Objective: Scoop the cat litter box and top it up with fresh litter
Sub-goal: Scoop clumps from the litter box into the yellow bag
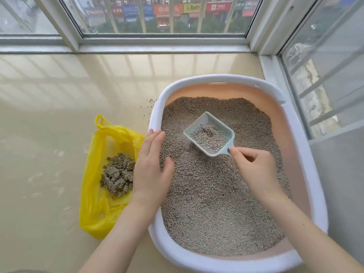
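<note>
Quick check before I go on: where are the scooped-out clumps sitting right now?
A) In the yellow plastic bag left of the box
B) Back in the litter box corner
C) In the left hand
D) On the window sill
A: a pile of dark clumps lies in the open yellow bag on the floor, left of the litter box.

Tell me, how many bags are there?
1. The yellow plastic bag lies on the floor left of the litter box, holding scooped clumps. No fresh-litter bag is in view.
</note>
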Tool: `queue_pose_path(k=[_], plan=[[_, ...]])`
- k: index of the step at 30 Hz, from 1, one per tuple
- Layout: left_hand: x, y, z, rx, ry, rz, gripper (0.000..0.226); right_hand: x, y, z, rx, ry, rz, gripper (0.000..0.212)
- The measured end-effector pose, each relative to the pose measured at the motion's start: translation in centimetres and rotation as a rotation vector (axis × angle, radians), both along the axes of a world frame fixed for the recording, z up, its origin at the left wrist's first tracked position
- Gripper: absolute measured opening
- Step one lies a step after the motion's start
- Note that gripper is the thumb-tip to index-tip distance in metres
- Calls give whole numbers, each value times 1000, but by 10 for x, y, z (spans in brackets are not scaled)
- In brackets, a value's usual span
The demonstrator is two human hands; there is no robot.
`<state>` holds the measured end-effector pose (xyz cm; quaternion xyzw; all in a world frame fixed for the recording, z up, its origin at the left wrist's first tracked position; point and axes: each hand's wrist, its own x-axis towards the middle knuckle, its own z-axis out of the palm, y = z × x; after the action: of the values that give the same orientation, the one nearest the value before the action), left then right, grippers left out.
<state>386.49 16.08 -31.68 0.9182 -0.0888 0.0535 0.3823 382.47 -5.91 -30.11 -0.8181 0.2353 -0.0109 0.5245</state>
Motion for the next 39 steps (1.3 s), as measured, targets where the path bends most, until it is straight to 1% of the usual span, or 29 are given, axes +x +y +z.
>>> queue_pose_path(k=[2, 4, 6, 8, 10, 14, 19, 23, 25, 27, 29, 31, 33, 35, 37, 39], plan=[[0, 0, -1, -10, -18, -9, 53, -11, 0, 4, -22, -4, -37, 22], [-1, 3, 1, -35, -22, -61, 48, -22, 1, 7, -53, 19, -49, 22], [-6, 10, 5, -74, -21, -203, 40, -33, 1, 9, -87, 45, -65, 28], [-14, 20, 7, -90, -46, -366, 27, -44, 1, 10, -113, 61, -73, 34], [-25, 32, 5, -87, -77, -462, 19, -54, 2, 11, -131, 64, -101, 29], [-40, 57, 1, -28, -121, -561, 22, -70, 5, 17, -161, 95, -103, 19], [-46, 63, -3, -29, -101, -582, 22, -84, 13, 19, -210, 150, -98, 20], [-47, 62, -6, -67, -119, -540, 18, -84, 32, 29, -123, 108, -104, 18], [-48, 59, -4, -116, -120, -499, 15, -81, 44, 37, -105, 91, -122, 15], [-46, 62, 1, -178, -97, -382, 15, -76, 62, 48, -84, 75, -90, 24], [-42, 73, 9, -217, -71, -200, 17, -70, 84, 61, -62, 58, -42, 32], [-36, 92, 13, -229, -63, -9, 18, -63, 108, 70, -63, 56, 5, 31], [-29, 114, 12, -194, -54, 149, 21, -57, 134, 73, -125, 47, 54, 27], [-23, 137, 6, -135, -13, 267, 26, -51, 163, 70, -253, 27, 89, 18], [-20, 157, -3, -112, 99, 345, 32, -45, 191, 65, -363, 20, 121, 8], [-18, 170, -16, -94, 250, 392, 41, -41, 214, 56, -513, 31, 170, 6]])
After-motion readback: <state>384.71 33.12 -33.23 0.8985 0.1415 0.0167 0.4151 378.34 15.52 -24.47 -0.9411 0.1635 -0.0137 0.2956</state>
